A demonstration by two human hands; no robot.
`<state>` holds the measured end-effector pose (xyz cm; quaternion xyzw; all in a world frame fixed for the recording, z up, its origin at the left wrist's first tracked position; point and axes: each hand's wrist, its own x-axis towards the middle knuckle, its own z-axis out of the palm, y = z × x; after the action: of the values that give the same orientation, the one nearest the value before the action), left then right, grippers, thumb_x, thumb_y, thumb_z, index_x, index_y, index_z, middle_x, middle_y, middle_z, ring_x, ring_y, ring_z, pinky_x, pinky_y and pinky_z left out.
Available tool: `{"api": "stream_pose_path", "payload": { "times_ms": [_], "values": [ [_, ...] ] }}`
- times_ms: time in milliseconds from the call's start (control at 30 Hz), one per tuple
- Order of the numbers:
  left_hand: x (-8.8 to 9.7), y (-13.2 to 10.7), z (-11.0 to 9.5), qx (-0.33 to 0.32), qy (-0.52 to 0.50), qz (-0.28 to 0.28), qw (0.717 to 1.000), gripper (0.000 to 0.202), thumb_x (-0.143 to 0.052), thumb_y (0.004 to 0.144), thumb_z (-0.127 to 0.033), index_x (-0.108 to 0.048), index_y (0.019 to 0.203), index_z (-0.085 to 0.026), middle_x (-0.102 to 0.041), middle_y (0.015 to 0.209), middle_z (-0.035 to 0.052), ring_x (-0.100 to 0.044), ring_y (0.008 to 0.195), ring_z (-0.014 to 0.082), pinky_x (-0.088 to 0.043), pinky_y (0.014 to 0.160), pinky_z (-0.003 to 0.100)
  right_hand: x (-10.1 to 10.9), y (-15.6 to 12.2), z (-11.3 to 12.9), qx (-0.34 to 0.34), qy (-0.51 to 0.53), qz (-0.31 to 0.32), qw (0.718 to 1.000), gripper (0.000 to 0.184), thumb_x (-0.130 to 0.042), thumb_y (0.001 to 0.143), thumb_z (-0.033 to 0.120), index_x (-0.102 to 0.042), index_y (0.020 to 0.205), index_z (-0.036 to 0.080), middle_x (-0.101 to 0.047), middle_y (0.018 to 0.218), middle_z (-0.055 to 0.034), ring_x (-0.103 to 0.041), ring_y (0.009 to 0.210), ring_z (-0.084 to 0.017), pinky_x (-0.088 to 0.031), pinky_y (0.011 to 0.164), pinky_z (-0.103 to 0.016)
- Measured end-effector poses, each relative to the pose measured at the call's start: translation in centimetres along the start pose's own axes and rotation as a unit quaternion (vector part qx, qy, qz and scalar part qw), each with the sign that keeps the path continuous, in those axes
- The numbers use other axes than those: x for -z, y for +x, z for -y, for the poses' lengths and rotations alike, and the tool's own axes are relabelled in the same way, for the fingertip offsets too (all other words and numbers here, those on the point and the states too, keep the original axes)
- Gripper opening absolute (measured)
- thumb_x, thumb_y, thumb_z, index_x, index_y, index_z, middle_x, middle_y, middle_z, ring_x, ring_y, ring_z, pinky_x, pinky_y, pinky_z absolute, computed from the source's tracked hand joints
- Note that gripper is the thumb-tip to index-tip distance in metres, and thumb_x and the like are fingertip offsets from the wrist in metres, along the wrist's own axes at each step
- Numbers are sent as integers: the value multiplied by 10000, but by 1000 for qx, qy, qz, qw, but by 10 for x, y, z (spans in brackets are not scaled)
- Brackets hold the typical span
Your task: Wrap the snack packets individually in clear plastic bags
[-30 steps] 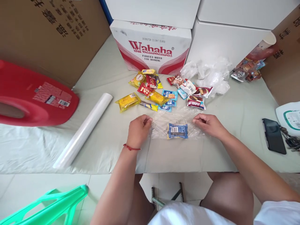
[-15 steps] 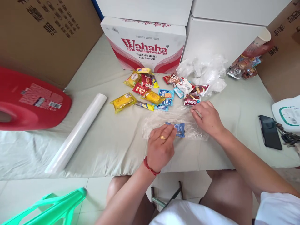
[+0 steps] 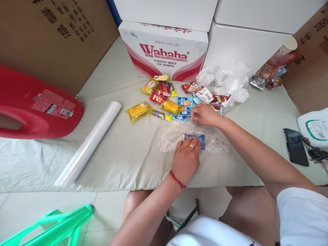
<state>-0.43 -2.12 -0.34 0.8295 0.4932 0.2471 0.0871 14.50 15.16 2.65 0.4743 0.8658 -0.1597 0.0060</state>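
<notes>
My left hand, with a ring and a red bracelet, lies palm down over a dark blue snack packet. Its fingers are stretched across the packet, and the thumb is hidden. Under the packet spreads a sheet of clear plastic film. My right hand reaches over the film's far side, fingers curled together at the right edge of the light blue snack packets. Whether the fingertips pinch one is too small to tell. Yellow-wrapped cakes and red packets lie to the left; a brown-and-white wrapped snack lies behind the right hand.
A film roll and a red jug stand left. Behind are a Wahaba-style water carton and crumpled clear bags. A phone, keys and a white bottle lie right. A green stool is below.
My right hand has moved left and away from me, from the film's right side to the light blue packets. My left hand stays on the dark blue packet. The view has shifted slightly.
</notes>
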Motion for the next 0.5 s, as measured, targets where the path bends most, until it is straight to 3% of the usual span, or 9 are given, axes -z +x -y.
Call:
{"api": "stream_pose_path", "payload": {
  "times_ms": [133, 267, 400, 500],
  "values": [
    [1, -1, -2, 12, -21, 15, 1000, 373, -482, 948, -76, -708, 1219, -196, -714, 1329, 84, -615, 1244, 269, -498, 939, 439, 11, -21, 9, 55, 85, -54, 993, 126, -592, 921, 240, -649, 849, 154, -651, 854, -48, -574, 764, -163, -392, 707, -264],
    [0, -3, -4, 28, -40, 12, 999, 396, -488, 940, -63, -684, 1264, -179, -690, 1366, 99, -601, 1249, 275, -501, 950, 456, 14, -60, 30, 94, 92, -126, 983, 195, -487, 1012, 294, -613, 903, 192, -641, 818, -36, -573, 743, -172, -401, 683, -280],
    [3, -5, 5, 29, -96, 6, 995, 396, -499, 889, -34, -727, 1185, -164, -739, 1257, 118, -628, 1225, 285, -538, 966, 473, -3, -101, 45, 181, 55, -115, 975, 242, -409, 1057, 264, -624, 959, 212, -664, 957, -66, -592, 800, -164, -423, 671, -278],
    [9, -7, 19, 58, -201, -19, 978, 412, -474, 863, -21, -771, 1083, -205, -763, 1213, 80, -677, 1187, 230, -545, 1045, 428, -23, -117, 47, 218, 17, -122, 968, 221, -449, 1031, 205, -644, 928, 217, -683, 1026, -73, -587, 891, -184, -442, 721, -305]
  ]
}}
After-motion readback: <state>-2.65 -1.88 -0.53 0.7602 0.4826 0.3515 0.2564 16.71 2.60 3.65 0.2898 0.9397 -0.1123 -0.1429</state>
